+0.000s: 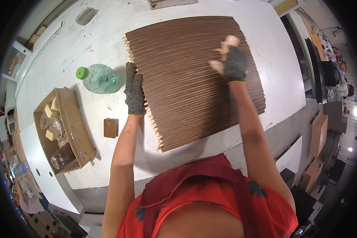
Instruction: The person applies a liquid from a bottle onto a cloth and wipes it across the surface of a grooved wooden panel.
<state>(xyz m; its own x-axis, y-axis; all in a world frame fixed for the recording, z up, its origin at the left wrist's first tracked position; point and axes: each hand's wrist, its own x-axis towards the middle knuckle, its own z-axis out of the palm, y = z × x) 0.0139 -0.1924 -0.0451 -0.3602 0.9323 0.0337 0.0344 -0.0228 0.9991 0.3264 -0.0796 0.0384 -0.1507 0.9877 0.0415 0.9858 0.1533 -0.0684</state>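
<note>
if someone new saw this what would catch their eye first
Probably the big sheet of dark brown slats, packed side by side mid-table, with the gloved left hand along its left edge and the motion-blurred right hand over its right part. Then the pale green bottle with its bright green cap, to the left, and the open cardboard box nearer the wearer.

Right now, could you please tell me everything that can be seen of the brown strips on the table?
The brown strips lie closely side by side on the white table, forming a large, roughly rectangular block. Their dark, finely streaked tops look like wood; paler, uneven ends show along the left side. The gloved left hand rests against that left edge. The gloved right hand is over the right part, blurred, so I cannot tell whether it touches them. A shadow falls across their lower part.
</note>
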